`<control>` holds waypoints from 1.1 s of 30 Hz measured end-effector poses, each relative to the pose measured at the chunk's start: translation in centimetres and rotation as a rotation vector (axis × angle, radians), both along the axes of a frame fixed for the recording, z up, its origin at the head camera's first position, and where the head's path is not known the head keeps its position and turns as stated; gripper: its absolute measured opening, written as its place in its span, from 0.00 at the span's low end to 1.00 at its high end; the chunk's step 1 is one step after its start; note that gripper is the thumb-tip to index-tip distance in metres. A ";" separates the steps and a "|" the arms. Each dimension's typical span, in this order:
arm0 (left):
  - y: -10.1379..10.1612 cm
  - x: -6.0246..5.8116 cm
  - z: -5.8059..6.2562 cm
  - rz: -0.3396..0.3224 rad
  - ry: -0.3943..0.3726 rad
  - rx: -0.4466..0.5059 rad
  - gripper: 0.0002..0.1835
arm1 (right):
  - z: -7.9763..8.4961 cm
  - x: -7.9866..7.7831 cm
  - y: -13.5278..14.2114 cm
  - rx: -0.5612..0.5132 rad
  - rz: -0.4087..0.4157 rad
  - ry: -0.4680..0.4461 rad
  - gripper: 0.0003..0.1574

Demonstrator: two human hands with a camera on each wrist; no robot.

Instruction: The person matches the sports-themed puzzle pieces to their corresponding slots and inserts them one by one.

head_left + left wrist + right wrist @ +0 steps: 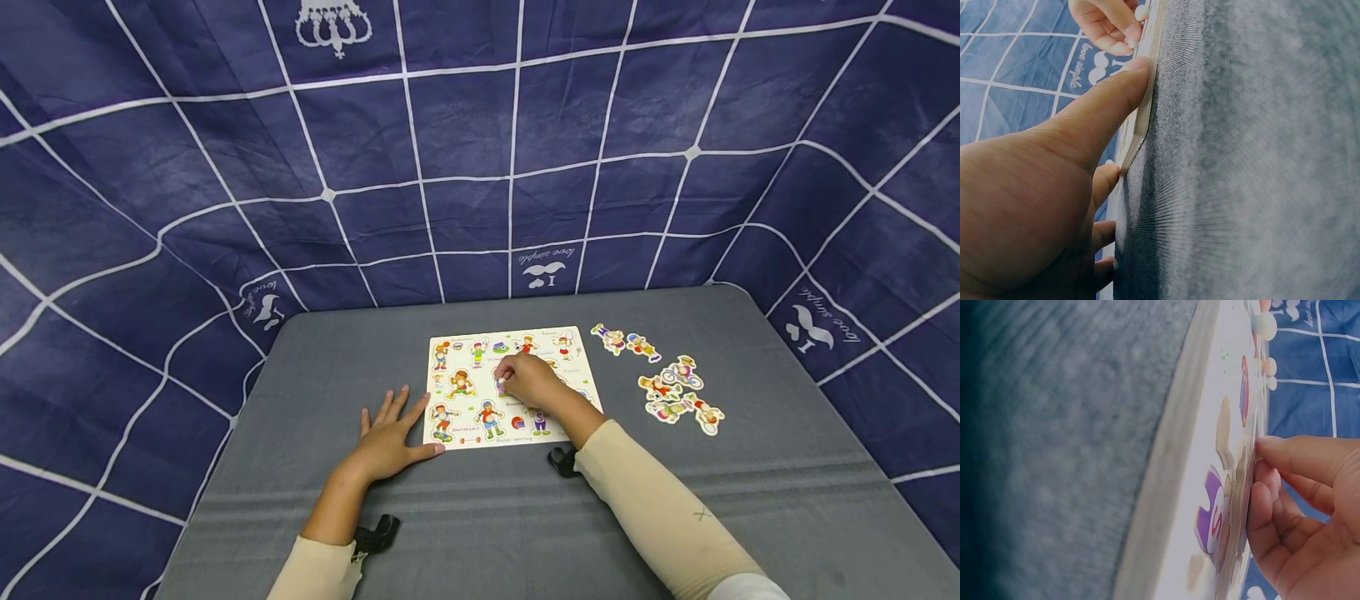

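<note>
A pale wooden puzzle board with pictures of children doing sports lies on the grey table. My right hand is over its middle, thumb and fingertips pinching a small puzzle piece of which only a purplish edge shows. From the right wrist view, those fingertips are right at the board's face, beside a figure in purple. My left hand is spread at the board's left side. Its thumb rests at the near left corner, and the other fingers reach over the table along the left edge.
Right of the board lie several loose figure pieces, among them a cyclist and, farther back, a figure in a blue cap. Pale knobs stick up from the board. Blue checked cloth hangs around the table.
</note>
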State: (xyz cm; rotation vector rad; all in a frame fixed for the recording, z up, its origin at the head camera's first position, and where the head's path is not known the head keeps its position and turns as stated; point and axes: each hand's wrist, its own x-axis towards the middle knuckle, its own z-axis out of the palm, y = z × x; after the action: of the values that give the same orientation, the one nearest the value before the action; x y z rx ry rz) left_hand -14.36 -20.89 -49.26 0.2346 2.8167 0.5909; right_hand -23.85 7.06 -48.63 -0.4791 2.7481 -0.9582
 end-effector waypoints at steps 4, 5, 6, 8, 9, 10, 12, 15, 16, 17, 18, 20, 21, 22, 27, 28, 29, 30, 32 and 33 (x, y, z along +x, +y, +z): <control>-0.1 0.0 -0.1 0.000 0.003 -0.002 0.53 | -0.1 0.2 0.1 -0.036 -0.010 0.008 0.06; -0.1 0.0 -0.2 0.000 0.002 -0.003 0.53 | -0.1 0.3 0.2 -0.052 -0.016 0.007 0.06; -0.1 0.0 -0.2 0.000 0.002 0.000 0.53 | -0.2 0.5 0.3 -0.070 -0.021 0.003 0.06; -0.1 0.1 -0.3 -0.001 0.001 0.002 0.53 | -0.2 0.7 0.4 -0.113 -0.033 0.001 0.05; -0.1 0.1 -0.3 -0.001 0.001 0.003 0.53 | -0.2 0.8 0.4 -0.139 -0.039 0.003 0.05; -0.1 0.2 -0.3 -0.001 0.001 0.005 0.53 | -0.2 0.9 0.4 -0.159 -0.046 0.008 0.05; -0.1 0.2 -0.3 -0.001 0.003 0.006 0.53 | -0.2 1.2 0.5 -0.200 -0.064 0.019 0.06; -0.1 0.3 -0.3 -0.002 0.005 0.006 0.53 | -0.3 1.5 0.4 -0.247 -0.100 0.047 0.08; -0.1 0.3 -0.2 -0.002 0.006 0.005 0.53 | -0.4 1.6 0.4 -0.256 -0.114 0.056 0.08; -0.1 0.3 -0.2 -0.002 0.007 0.005 0.53 | -0.4 1.6 0.4 -0.266 -0.127 0.066 0.08; -0.1 0.3 -0.2 -0.003 0.009 0.005 0.53 | -0.4 1.7 0.4 -0.277 -0.140 0.077 0.07; -0.1 0.3 -0.2 -0.004 0.011 0.004 0.53 | -0.4 1.9 0.5 -0.297 -0.169 0.092 0.07; 0.0 0.3 -0.1 -0.003 0.011 0.004 0.53 | -0.4 2.0 0.5 -0.305 -0.182 0.098 0.06; 0.0 0.2 -0.1 -0.003 0.012 0.002 0.53 | -0.4 2.1 0.5 -0.320 -0.192 0.104 0.06; 0.0 0.1 -0.2 -0.003 0.007 -0.007 0.53 | -0.1 2.4 0.8 -0.381 -0.218 0.126 0.06; 0.0 0.1 -0.2 -0.002 0.007 -0.008 0.53 | 0.0 2.4 0.8 -0.394 -0.219 0.128 0.07; 0.0 0.1 -0.1 -0.002 0.006 -0.008 0.53 | 0.1 2.4 0.9 -0.400 -0.221 0.132 0.07; 0.1 0.1 -0.1 -0.002 0.007 -0.007 0.53 | 0.1 2.4 1.0 -0.408 -0.223 0.136 0.07; 0.1 0.0 -0.1 -0.001 0.007 -0.004 0.53 | 0.3 2.4 1.1 -0.421 -0.222 0.137 0.07; 0.1 0.0 -0.1 0.000 0.007 -0.003 0.53 | 0.3 2.4 1.2 -0.424 -0.223 0.136 0.08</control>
State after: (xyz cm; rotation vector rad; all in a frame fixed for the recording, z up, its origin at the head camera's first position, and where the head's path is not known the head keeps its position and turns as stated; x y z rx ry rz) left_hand -14.32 -20.82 -49.35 0.2370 2.8241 0.5869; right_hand -21.43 8.27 -48.31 -0.3102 2.7554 -1.6364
